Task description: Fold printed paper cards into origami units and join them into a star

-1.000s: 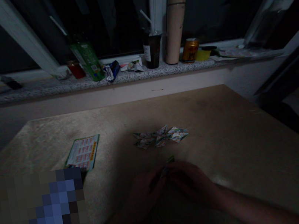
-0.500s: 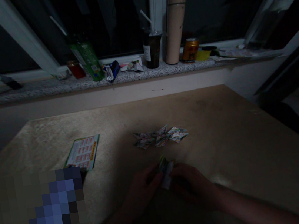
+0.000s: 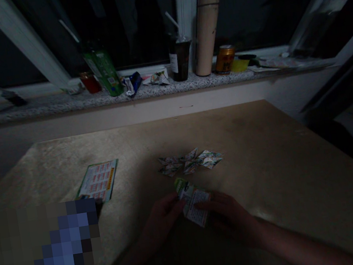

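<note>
A folded piece of printed paper (image 3: 192,207), green at its upper end and covered in small text, is held above the table near its front. My left hand (image 3: 164,214) pinches its left edge between thumb and fingers. On the right edge, my right hand (image 3: 226,209) grips it, with a finger lying across the printed face. Just beyond the hands, several folded paper pieces (image 3: 190,161) with pointed ends lie in a row on the table (image 3: 247,139). The light is dim, and the undersides of both hands are dark.
A printed card (image 3: 99,181) lies at the left of the table; a blurred-out patch (image 3: 64,246) covers the lower left. Along the granite sill (image 3: 69,105) stand a green bottle (image 3: 104,72), a dark cup with a straw (image 3: 180,61), a pink flask (image 3: 208,34) and an orange can (image 3: 225,59).
The paper in my hands has turned, so its wide printed face now shows instead of a narrow fold. My hands sit slightly farther apart. The pieces on the table have not moved.
</note>
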Action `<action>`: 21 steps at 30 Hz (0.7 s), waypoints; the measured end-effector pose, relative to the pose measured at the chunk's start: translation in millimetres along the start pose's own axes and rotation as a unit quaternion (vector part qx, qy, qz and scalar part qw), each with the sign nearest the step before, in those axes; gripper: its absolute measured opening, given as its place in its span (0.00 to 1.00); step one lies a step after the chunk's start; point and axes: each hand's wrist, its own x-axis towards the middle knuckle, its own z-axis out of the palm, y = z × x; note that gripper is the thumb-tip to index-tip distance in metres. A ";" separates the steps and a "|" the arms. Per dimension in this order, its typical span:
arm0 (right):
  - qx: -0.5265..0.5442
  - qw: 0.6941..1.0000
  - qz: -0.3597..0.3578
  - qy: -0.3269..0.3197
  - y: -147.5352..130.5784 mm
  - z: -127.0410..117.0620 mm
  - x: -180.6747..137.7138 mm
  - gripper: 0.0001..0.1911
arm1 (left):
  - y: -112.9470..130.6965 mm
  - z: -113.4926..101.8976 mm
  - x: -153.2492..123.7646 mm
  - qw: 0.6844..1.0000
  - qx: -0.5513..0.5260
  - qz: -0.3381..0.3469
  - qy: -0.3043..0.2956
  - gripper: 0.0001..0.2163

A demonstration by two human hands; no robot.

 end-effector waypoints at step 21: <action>0.012 1.000 -0.014 0.014 -3.5 -12.3 6.0 0.16 | -2.3 -5.9 1.6 0.991 -0.083 -0.040 -0.098 0.15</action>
